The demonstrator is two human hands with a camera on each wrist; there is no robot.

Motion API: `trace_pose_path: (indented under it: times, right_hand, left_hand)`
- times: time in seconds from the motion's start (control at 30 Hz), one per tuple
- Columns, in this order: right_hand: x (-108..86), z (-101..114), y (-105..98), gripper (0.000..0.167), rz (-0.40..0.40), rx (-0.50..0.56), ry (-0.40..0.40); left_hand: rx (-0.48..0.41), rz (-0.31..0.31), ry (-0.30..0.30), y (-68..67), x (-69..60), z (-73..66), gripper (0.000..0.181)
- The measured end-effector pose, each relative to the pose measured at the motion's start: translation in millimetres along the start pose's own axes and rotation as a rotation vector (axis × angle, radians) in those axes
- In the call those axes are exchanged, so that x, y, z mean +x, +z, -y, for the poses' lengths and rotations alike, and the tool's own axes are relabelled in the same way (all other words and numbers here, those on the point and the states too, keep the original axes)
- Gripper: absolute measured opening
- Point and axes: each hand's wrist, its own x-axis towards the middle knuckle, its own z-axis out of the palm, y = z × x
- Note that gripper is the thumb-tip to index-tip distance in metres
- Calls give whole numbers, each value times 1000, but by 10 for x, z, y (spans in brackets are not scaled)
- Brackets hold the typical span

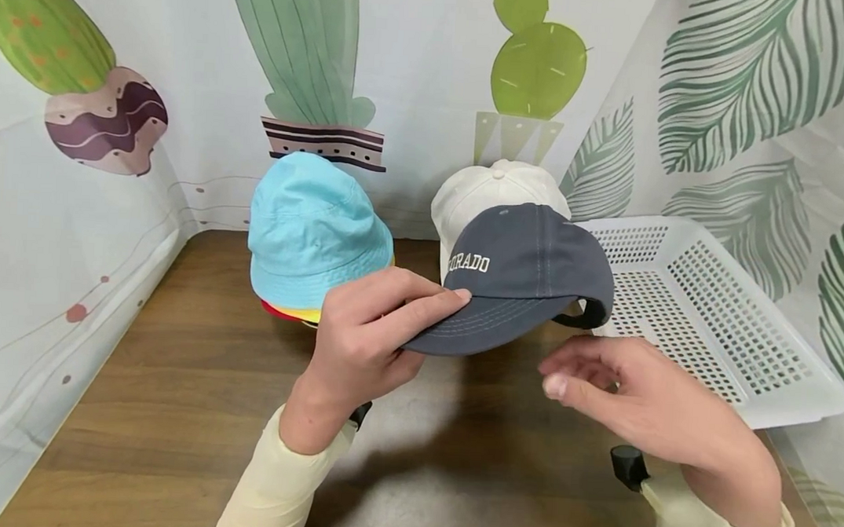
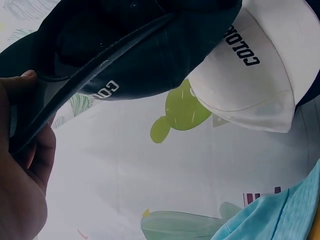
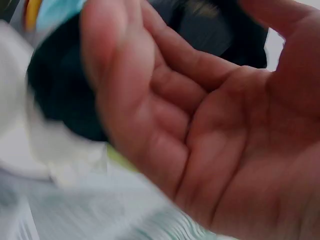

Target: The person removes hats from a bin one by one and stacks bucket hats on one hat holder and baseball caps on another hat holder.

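Note:
A dark grey-blue baseball cap [image 1: 521, 252] with white lettering is held up above the table, its brim toward the person. My left hand [image 1: 369, 336] pinches the brim's left side, thumb and fingers on opposite faces, as the left wrist view also shows with the cap [image 2: 145, 65]. Just below the cap's right side, my right hand [image 1: 629, 390] has loosely bent fingers and holds nothing; a small gap separates it from the cap. Behind the dark cap stands a white baseball cap [image 1: 478, 191], partly hidden, with dark lettering visible in the left wrist view.
A light blue bucket hat [image 1: 310, 227] sits at the left on top of hats with red and yellow edges [image 1: 288, 313]. To the right stands a white perforated plastic basket [image 1: 798, 406]. A cloth printed with cacti and leaves [image 1: 430, 75] hangs around the wooden table [image 1: 140, 408].

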Motion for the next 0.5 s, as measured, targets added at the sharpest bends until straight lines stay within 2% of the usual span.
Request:
trace_pose_path:
  times: [0.07, 0.13, 0.23, 0.3, 0.37, 0.43, 0.5]
  right_hand:
    - [-10, 30, 1, 23, 15, 193, -140]
    - [28, 43, 4, 32, 9, 430, -254]
    - [125, 28, 14, 50, 6, 865, -349]
    - [187, 15, 39, 60, -15, 1152, -376]
    - [215, 2, 64, 61, -57, 1393, -372]
    - [217, -11, 93, 57, -107, 1593, -359]
    - [197, -28, 110, 51, -153, 1751, -318]
  left_hand:
    - [20, -2, 28, 15, 20, -8, 29]
    - [62, -4, 81, 36, 45, -22, 24]
    - [148, -18, 198, 76, 76, -47, 20]
    - [198, -41, 281, 102, 91, -67, 18]
    - [234, -69, 355, 133, 97, -86, 15]
    - [268, -90, 424, 165, 98, -110, 13]
    - [309, -88, 489, 204, 94, -145, 12]
